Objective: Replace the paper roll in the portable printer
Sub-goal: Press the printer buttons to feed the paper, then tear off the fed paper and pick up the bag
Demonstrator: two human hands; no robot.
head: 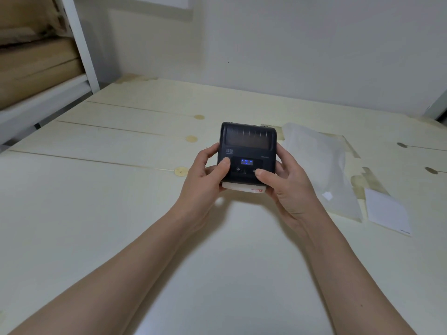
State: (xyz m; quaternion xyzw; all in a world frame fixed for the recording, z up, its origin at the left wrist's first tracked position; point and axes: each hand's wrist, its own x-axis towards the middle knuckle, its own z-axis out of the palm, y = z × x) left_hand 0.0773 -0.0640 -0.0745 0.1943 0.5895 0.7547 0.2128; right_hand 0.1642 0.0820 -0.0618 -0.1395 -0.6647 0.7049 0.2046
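Note:
A black portable printer (247,143) with a lit blue display is held just above the pale table (96,201) at the centre of the view. Its lid is closed. My left hand (205,180) grips its left side, thumb resting on the front panel. My right hand (287,189) grips the right side, thumb near the buttons. A strip of white paper with red print (244,187) sticks out of the printer's near edge. The roll inside is hidden.
A clear plastic bag (321,170) lies on the table right of the printer. A small white paper sheet (387,211) lies further right. White shelving with brown cardboard (36,66) stands at the far left. A wall is behind the table.

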